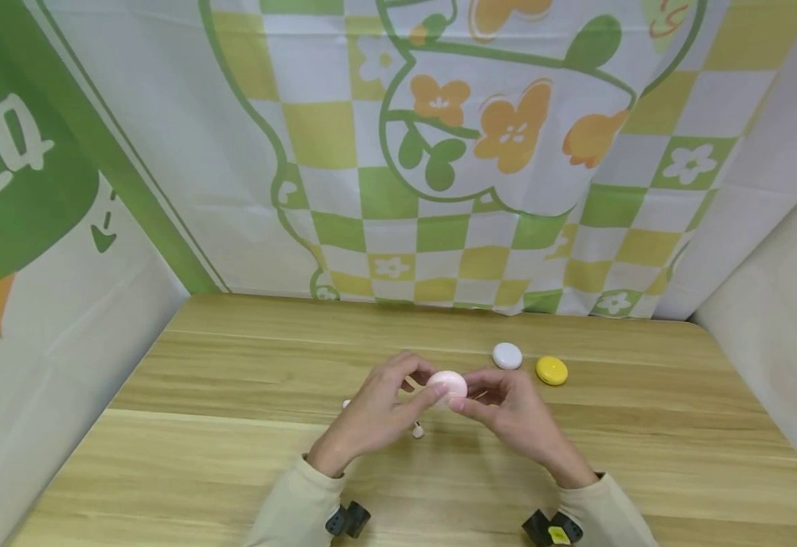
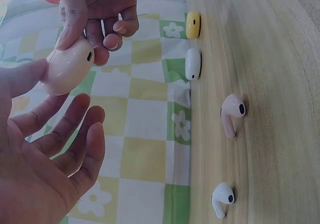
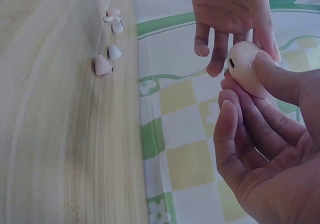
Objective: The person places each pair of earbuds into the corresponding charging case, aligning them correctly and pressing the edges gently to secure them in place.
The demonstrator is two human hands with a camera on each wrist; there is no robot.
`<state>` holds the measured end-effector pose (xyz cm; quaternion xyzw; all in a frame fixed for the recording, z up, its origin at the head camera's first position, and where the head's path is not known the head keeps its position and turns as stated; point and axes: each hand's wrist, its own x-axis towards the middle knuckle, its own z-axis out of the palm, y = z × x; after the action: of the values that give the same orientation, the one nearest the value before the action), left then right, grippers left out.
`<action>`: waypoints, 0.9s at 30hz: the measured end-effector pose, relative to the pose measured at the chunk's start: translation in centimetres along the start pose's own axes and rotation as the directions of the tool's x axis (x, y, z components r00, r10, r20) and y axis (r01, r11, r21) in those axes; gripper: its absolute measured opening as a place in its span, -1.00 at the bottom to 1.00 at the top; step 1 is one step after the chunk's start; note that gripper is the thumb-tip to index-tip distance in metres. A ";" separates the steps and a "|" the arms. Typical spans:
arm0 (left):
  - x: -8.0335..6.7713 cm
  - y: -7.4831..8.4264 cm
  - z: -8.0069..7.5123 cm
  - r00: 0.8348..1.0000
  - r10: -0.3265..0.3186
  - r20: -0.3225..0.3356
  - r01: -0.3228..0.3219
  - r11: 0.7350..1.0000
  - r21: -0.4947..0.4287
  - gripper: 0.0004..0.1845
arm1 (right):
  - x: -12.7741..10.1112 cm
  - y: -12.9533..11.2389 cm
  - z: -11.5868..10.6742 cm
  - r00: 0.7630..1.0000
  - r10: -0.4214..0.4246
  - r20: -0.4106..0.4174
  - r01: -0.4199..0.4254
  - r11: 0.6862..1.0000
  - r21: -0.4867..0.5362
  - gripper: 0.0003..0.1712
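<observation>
A glossy pale-pink, rounded earbud case point(image 1: 447, 384) is held up over the table between both hands. My left hand point(image 1: 386, 401) pinches it from the left, thumb on its near face. From the other side my right hand point(image 1: 517, 416) grips it between thumb and fingertips. A small dark slot shows on the edge of the case in both wrist views. On the table below lie a pink earbud point(image 2: 233, 108) and a white earbud point(image 2: 223, 196). The right wrist view has another pink earbud point(image 3: 114, 13) beside a white one, farther off.
Behind the right hand sit a white round case point(image 1: 507, 355) and a yellow round case point(image 1: 551, 371). The wooden table point(image 1: 220, 357) ends at a checkered, flower-printed cloth point(image 1: 384, 190) at the back. White cloth walls stand left and right.
</observation>
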<state>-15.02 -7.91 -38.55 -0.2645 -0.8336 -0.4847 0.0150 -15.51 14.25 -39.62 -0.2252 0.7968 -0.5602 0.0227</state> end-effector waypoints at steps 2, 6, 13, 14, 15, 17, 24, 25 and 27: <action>0.0 0.0 0.0 1.000 -0.002 -0.004 0.002 1.000 0.001 -0.75 | 0.0 0.0 0.1 1.000 -0.007 -0.001 0.007 1.000 -0.003 -0.76; 0.0 0.1 0.0 1.000 -0.004 -0.018 0.004 1.000 -0.008 -0.71 | 0.0 0.0 0.2 1.000 -0.014 0.001 0.014 1.000 -0.001 -0.75; 0.0 0.0 0.0 0.999 -0.036 -0.028 0.035 0.999 -0.014 -0.68 | 0.0 0.0 0.2 1.000 -0.001 -0.002 0.001 1.000 -0.001 -0.73; 0.0 0.0 0.0 0.999 -0.040 -0.031 0.039 0.999 -0.011 -0.68 | 0.0 0.0 0.2 1.000 0.000 0.002 0.000 1.000 0.000 -0.73; 0.0 0.0 -0.1 0.999 -0.043 -0.034 0.043 0.999 -0.008 -0.68 | 0.0 0.0 0.2 1.000 -0.001 0.005 0.001 1.000 0.000 -0.73; 0.0 0.0 -0.1 0.998 -0.042 -0.039 0.042 0.999 -0.006 -0.66 | 0.0 0.0 0.2 1.000 -0.006 0.015 0.006 1.000 -0.001 -0.73; -0.1 -0.1 -0.1 0.997 -0.065 -0.050 0.066 0.998 0.008 -0.63 | 0.0 0.0 0.3 0.999 -0.033 0.034 0.033 0.999 -0.003 -0.73; -0.1 -0.1 -0.1 0.996 -0.070 -0.049 0.070 0.998 0.006 -0.62 | 0.0 0.0 0.3 0.999 -0.034 0.034 0.034 0.999 0.000 -0.73; -0.1 -0.2 -0.1 0.996 -0.076 -0.043 0.077 0.997 0.006 -0.60 | 0.0 0.1 0.3 0.999 -0.033 0.033 0.033 0.999 0.002 -0.73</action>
<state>-15.04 -8.12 -38.63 -0.2220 -0.8443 -0.4874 0.0150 -15.45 13.99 -39.77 -0.2474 0.7921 -0.5574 0.0268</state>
